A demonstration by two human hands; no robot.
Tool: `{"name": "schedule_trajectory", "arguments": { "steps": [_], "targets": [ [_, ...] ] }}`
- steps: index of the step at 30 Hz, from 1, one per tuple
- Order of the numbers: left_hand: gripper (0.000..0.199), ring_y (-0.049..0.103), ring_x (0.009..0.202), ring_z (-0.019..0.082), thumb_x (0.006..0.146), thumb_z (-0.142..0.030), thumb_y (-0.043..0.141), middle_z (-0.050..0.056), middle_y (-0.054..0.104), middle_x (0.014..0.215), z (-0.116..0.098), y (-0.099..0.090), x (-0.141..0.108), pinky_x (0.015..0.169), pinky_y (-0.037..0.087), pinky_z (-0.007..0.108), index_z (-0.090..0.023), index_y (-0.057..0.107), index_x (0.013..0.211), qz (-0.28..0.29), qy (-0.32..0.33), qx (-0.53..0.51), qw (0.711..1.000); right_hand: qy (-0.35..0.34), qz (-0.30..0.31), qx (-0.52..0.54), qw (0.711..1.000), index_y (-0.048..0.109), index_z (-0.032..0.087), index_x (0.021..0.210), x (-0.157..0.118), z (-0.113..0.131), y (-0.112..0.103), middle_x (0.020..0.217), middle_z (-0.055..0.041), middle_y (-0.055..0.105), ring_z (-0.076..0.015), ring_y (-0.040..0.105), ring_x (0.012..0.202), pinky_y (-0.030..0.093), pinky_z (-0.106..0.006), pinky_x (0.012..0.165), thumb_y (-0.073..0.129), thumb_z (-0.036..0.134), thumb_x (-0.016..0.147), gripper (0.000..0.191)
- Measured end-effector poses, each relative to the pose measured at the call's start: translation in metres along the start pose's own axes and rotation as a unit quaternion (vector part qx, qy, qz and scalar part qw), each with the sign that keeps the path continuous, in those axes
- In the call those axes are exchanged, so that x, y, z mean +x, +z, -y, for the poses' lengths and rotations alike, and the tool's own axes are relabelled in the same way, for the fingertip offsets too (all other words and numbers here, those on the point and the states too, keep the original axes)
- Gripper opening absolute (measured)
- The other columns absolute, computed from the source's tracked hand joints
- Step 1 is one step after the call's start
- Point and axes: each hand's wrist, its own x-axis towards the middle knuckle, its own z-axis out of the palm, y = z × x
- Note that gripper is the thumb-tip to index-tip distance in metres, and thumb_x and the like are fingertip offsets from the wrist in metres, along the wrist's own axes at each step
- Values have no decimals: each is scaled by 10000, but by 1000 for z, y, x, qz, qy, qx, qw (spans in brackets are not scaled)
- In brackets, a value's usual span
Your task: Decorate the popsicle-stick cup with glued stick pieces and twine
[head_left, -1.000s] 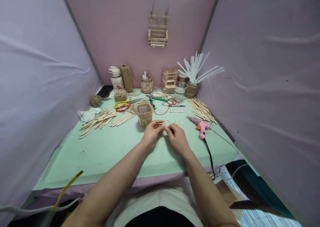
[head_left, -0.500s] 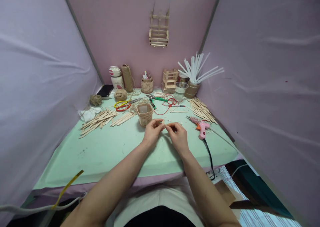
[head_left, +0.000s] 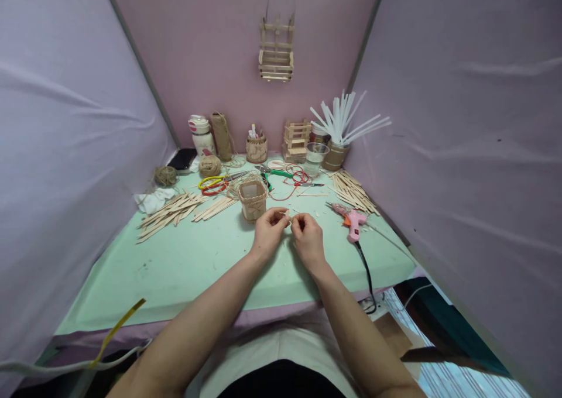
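Observation:
Between my two hands is a small pale piece (head_left: pixel 287 213), wood-coloured and too small to make out fully. My left hand (head_left: pixel 269 230) pinches it from the left, fingers curled. Close beside it, my right hand (head_left: pixel 307 237) is closed, its thumb and fingertips pressed together at the right side of the piece; what they grip is mostly hidden. Just beyond my left hand stands a small square holder (head_left: pixel 253 201) with a braided rim, upright and open at the top.
A pink glue gun (head_left: pixel 355 221) lies right, its black cord over the edge. Wooden sticks lie in piles at left (head_left: pixel 171 213) and right (head_left: pixel 355 192). Behind are scissors (head_left: pixel 213 184), red cord (head_left: pixel 301 177), a water cup (head_left: pixel 315 157) and a twine ball (head_left: pixel 210 165).
My right hand has turned slightly and its fingers are curled more tightly. My left hand keeps its pinch on the small piece. The whole view has shifted a little.

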Motion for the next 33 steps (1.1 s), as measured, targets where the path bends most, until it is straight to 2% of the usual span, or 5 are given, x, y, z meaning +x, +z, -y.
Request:
{"name": "schedule_trajectory", "arguments": {
  "steps": [7,14,19,27,33],
  "targets": [
    [349,577,654,102,586,-302,794,8,639,687,-4,-2,1,658,438,236,-158,664,876,-13,-63,-113,991,168,33,196,966,513,203,740,5,-5,-1,597,29,505,-111,424,488,348,-233,461,499,422,789,225],
    [401,571,633,89,543,-304,828,5,629,676,-7,-3,1,641,430,224,-153,649,869,-5,-115,-159,981,56,58,103,991,417,229,598,4,-3,-10,558,29,453,-129,432,540,373,-251,530,384,373,863,304],
    [405,572,652,93,536,-303,830,-6,620,679,-6,-2,1,657,438,228,-156,655,870,-7,-103,-146,984,34,55,116,991,615,188,783,5,0,-9,745,-23,641,-157,552,686,447,-271,640,577,448,800,263],
    [356,564,663,110,580,-323,798,-2,621,686,-5,-2,1,676,448,256,-162,669,870,3,-56,-84,995,39,75,88,993,657,168,728,6,2,-12,672,-20,640,-147,531,613,428,-260,592,561,407,786,264],
    [359,562,644,104,569,-303,818,5,630,672,-6,-4,1,656,448,247,-154,671,861,39,-98,-98,990,56,111,90,988,595,183,650,9,-2,-17,587,11,564,-122,458,535,386,-238,516,550,342,734,185]
  ]
}}
